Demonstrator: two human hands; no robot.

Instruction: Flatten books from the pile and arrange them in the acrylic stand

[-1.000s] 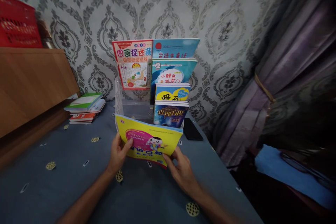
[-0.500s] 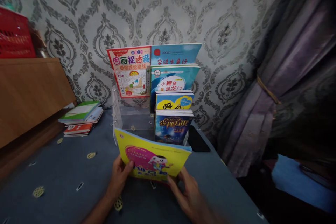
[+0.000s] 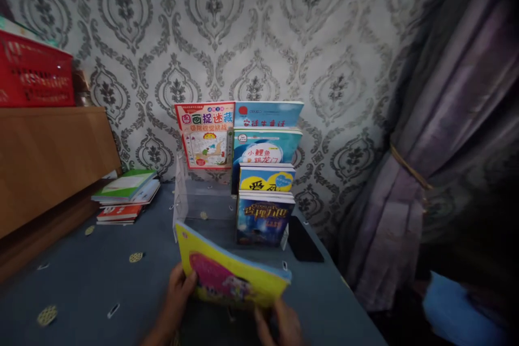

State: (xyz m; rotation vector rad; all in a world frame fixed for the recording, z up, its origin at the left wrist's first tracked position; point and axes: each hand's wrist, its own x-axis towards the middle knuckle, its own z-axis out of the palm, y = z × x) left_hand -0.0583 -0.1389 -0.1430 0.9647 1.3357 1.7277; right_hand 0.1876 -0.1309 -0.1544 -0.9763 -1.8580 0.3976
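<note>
Both of my hands grip a yellow children's book (image 3: 259,280) with a pink patch on its cover, tilted above the table. My left hand (image 3: 178,289) pinches its left edge, thumb on the front. At the lower right corner, my right hand (image 3: 279,321) holds it, slightly blurred. Beyond the book stands a clear tiered book rack (image 3: 181,200). On its right side are a dark blue book (image 3: 263,221), a yellow and blue book (image 3: 265,178), a teal book (image 3: 265,146) and a light blue book (image 3: 270,113). A red-bordered picture book (image 3: 206,138) is at the back left.
A stack of books (image 3: 125,189) lies at the left beside a wooden cabinet (image 3: 57,146) bearing a red basket (image 3: 36,73). A flat black object (image 3: 304,239) lies right of the rack. A tied curtain (image 3: 389,216) hangs beyond the table's right edge.
The view has tilted upward, so the rack and books appear lower. The yellow book, still in both hands, sits lower in view and slants more to the right.
</note>
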